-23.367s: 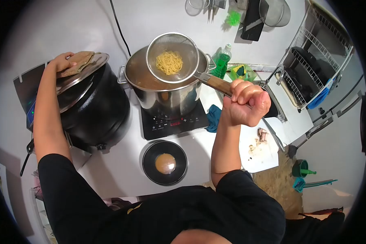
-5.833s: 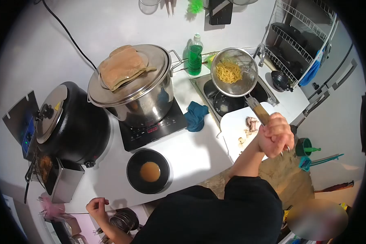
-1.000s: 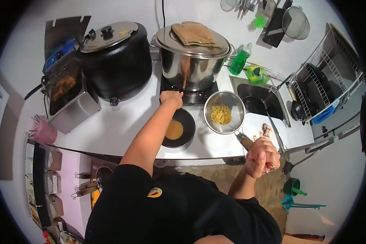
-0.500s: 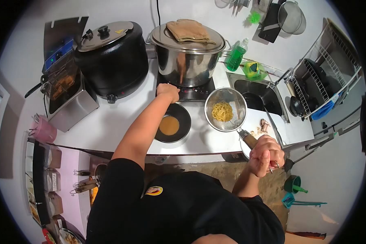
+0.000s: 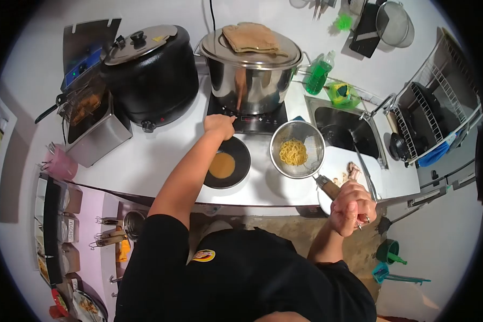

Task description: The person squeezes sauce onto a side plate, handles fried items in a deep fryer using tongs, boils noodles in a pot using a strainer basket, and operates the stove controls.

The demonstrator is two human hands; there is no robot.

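My right hand is wrapped round the wooden handle of a mesh strainer. A small heap of yellow noodles lies in the strainer, which I hold above the counter's front part. My left hand reaches forward to the front edge of a black induction cooker, a finger stretched out at its control panel and nothing held. On the cooker stands a large lidded steel pot with a folded brown cloth on top. Partly behind my left forearm sits a dark bowl with brown liquid.
A black lidded soup kettle and a steel fryer stand at the left. To the right are a sink, a dish rack, and a white board with chopped pieces and a knife. Green soap stands behind.
The view has shifted slightly. The strainer remains in my right hand, and my left hand stays at the cooker's panel. A red light now shows on the black kettle.
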